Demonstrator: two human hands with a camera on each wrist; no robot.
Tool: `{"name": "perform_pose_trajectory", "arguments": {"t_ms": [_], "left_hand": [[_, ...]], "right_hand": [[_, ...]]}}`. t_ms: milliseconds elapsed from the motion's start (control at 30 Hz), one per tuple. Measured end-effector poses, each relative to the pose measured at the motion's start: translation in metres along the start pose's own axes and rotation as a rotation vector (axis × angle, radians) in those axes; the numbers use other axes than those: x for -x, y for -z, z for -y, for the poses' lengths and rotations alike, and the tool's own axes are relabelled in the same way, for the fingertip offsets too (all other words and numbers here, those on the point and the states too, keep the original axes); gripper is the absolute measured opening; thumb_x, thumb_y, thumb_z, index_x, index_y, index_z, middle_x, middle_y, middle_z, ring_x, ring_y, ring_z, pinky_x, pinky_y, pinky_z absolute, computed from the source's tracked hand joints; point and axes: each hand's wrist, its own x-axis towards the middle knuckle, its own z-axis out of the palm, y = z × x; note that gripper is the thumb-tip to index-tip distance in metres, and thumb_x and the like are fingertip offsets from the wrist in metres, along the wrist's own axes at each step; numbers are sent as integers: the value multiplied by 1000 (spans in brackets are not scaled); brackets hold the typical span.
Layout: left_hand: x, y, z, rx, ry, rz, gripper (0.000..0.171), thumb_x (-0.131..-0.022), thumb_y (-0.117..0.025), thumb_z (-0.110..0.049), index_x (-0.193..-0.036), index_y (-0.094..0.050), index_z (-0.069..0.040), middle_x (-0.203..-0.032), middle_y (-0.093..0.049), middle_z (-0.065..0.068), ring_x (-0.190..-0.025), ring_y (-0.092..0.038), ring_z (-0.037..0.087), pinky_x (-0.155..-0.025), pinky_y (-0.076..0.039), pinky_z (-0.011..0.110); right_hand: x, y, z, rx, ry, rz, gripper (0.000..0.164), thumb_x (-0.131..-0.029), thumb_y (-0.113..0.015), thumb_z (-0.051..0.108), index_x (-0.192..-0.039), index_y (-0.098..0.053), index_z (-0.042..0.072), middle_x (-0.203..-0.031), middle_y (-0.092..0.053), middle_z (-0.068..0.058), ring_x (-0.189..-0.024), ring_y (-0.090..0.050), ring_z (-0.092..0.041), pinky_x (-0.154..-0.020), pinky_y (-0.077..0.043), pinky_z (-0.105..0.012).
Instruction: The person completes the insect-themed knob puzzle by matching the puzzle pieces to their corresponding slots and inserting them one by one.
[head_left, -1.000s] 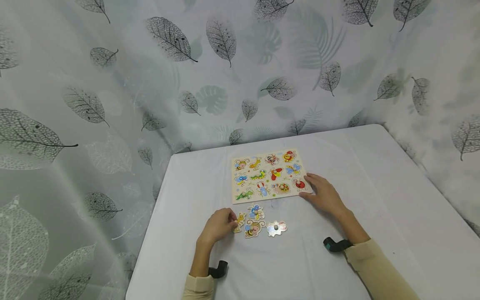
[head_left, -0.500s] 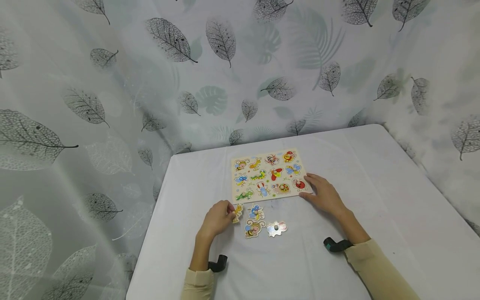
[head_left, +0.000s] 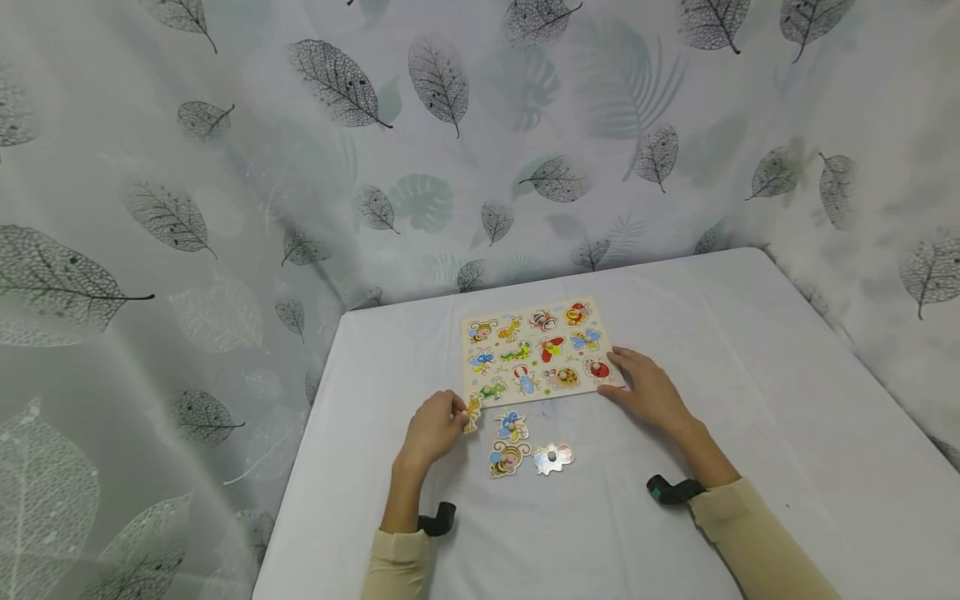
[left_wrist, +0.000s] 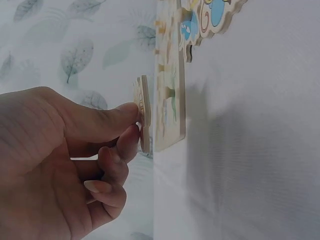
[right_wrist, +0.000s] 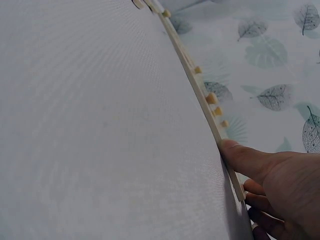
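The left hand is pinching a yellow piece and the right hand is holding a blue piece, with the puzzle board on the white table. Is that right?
One part is wrong: the right hand holds the puzzle board by its edge instead, as the right wrist view shows. The left hand does pinch a yellow piece, and the board is on the white table.

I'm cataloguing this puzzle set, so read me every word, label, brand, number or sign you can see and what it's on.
No readable text in any view.
Insect puzzle board and the yellow insect piece in the left hand: pictures, no lettering I can make out.
Leaf-print curtain: leaf shapes only.
Black wrist devices: too small to tell whether they are marked.
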Motion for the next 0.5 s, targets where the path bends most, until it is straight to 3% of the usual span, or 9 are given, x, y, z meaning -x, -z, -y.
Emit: {"name": "perform_pose_trajectory", "arguments": {"t_ms": [500], "left_hand": [[-16, -1, -9, -7, -29, -21, 9, -97, -74, -14, -98, -68, -8, -85, -59, 0, -72, -54, 15, -61, -46, 31]], "right_hand": [[0, -3, -5, 1, -8, -3, 76, -93, -80, 34, -153, -48, 0, -161, -41, -23, -149, -33, -46, -119, -27, -64]]}}
